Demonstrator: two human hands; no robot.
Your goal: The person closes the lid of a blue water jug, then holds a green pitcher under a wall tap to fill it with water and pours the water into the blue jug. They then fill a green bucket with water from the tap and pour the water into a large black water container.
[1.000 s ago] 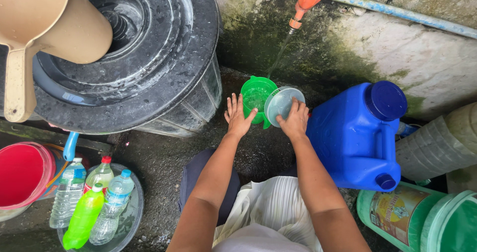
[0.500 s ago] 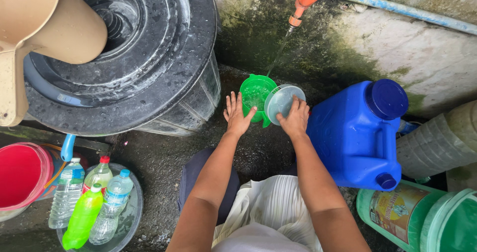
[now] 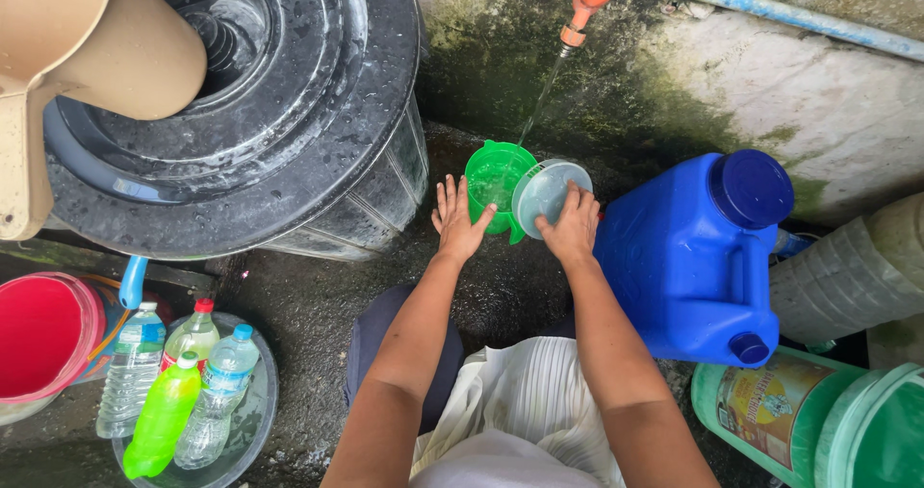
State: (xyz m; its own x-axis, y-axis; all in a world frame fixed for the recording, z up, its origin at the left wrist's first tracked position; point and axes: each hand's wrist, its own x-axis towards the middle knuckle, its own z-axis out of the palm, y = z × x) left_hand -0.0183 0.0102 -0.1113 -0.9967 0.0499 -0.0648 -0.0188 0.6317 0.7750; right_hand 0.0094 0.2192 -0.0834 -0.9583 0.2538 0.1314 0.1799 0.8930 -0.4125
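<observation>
Four bottles (image 3: 197, 377), two hands (image 3: 460, 220), one blue jerrycan (image 3: 693, 257).

Near left: four plastic bottles stand together in a clear basin (image 3: 258, 403). The clear bottle (image 3: 130, 368) at far left carries a blue-and-white wrap label and a blue cap. Beside it, a pale green bottle (image 3: 192, 337) has a red cap and a light label band. A bright green bottle (image 3: 162, 419) leans in front, its green cap up. A second clear bottle (image 3: 219, 392) has a blue cap and a blue label.

Near right: a green bucket (image 3: 770, 406) lies tilted, bearing a rectangular label (image 3: 765, 403) in yellow, orange and brown with a pale figure.

No signs or screens seen.
</observation>
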